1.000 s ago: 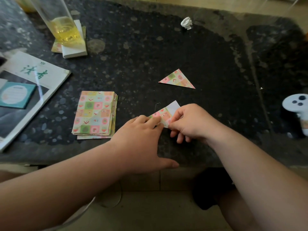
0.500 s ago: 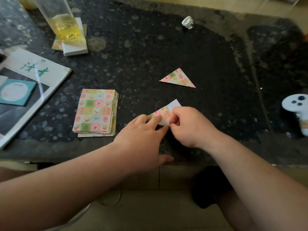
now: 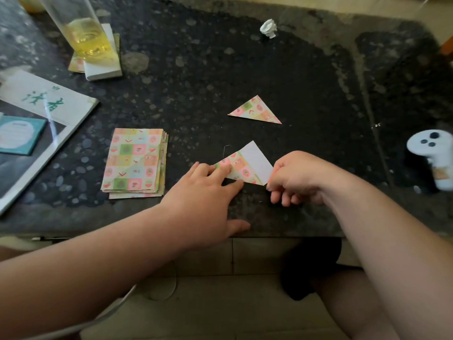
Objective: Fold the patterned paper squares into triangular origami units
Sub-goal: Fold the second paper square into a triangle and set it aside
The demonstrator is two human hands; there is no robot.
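A half-folded patterned paper (image 3: 246,165) lies on the dark stone table (image 3: 220,69), its white underside showing at the right. My left hand (image 3: 208,192) presses straight fingers on its left patterned part. Curled fingers of my right hand (image 3: 297,179) pinch the paper's lower right corner. A finished patterned triangle (image 3: 255,111) lies farther back. To the left sits a stack of patterned squares (image 3: 136,160).
A glass of yellow liquid (image 3: 85,38) stands on a white block (image 3: 101,67) at the back left. A magazine (image 3: 36,114) with a teal card (image 3: 17,134) lies at the left edge. A crumpled white scrap (image 3: 269,28) lies far back; a white controller (image 3: 434,155) at the right.
My right hand has slid right along the fold to the paper's lower right corner, uncovering more of the white side. My left hand keeps pressing the patterned part.
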